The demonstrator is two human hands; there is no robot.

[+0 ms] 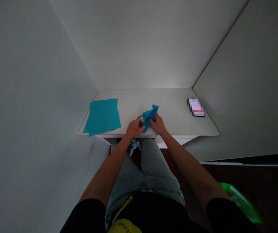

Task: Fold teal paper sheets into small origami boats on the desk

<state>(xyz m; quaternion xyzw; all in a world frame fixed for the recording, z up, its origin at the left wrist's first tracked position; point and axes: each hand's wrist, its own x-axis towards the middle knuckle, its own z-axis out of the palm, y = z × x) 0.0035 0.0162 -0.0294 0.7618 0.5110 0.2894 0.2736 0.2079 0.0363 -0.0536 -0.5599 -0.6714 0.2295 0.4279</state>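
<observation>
Head view, left hand (134, 127) and right hand (157, 125) close together, each grip closed on a folded blue paper (150, 117), held over the front edge of the table (168, 108), stacked teal sheets (102, 116) lying well left of the hands, a blurred pink-and-white item (196, 107) near the right wall

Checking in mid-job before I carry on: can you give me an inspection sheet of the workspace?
Surface: white desk, set into a corner.
Job's things: folded blue paper at the desk's front edge; stack of blue sheets to its left.
Clutter: blurred flat object at the right, too pixelated to name.
Hands: left hand and right hand both gripping the folded blue paper.
Cables: nothing seen.
Surroundings: pale walls on three sides; green plastic item low on the right, beyond the right arm.
</observation>
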